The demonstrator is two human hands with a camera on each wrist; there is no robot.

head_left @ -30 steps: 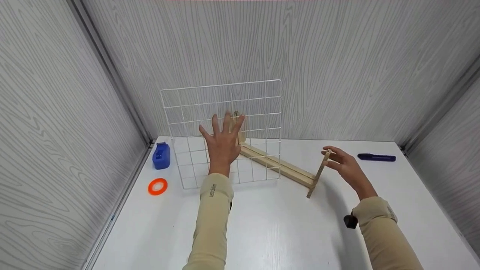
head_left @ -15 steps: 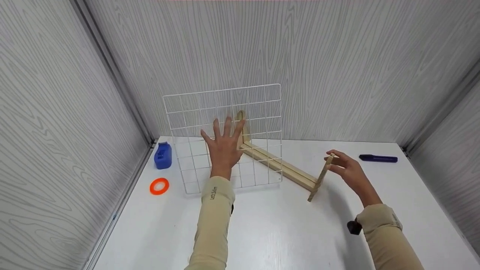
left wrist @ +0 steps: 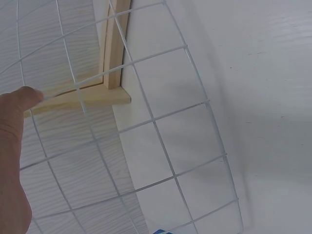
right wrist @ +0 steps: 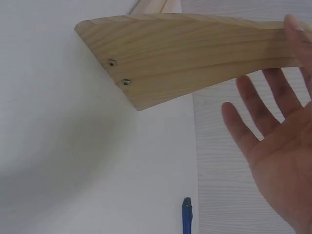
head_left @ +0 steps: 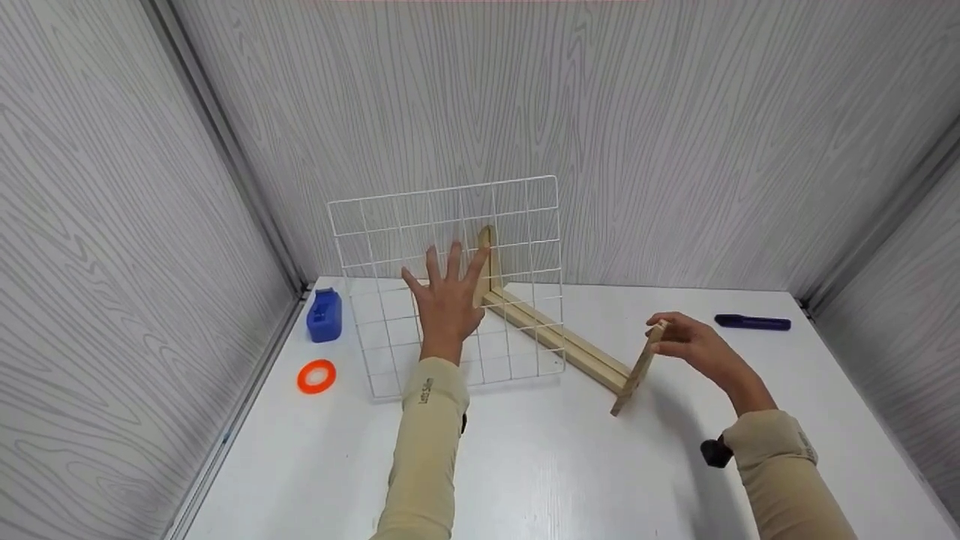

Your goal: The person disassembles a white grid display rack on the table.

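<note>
Wooden frame (head_left: 559, 341) lies across the middle of the white table (head_left: 540, 465), running from near right to far left. At its near end, a short upright board (head_left: 637, 369) leans a little, and the right hand (head_left: 694, 345) touches the top of this board with the fingertips; the other fingers are straight and relaxed. Farther and to the left, the left hand (head_left: 448, 296) presses flat, fingers spread, against the white wire grid (head_left: 450, 277), which stands upright in front of the frame's far upright board (head_left: 486, 262). Near the left wall lie an orange tape roll (head_left: 316, 376) and, farther, a blue tape dispenser (head_left: 324, 315). A dark blue pen (head_left: 752, 322) lies at the far right.
</note>
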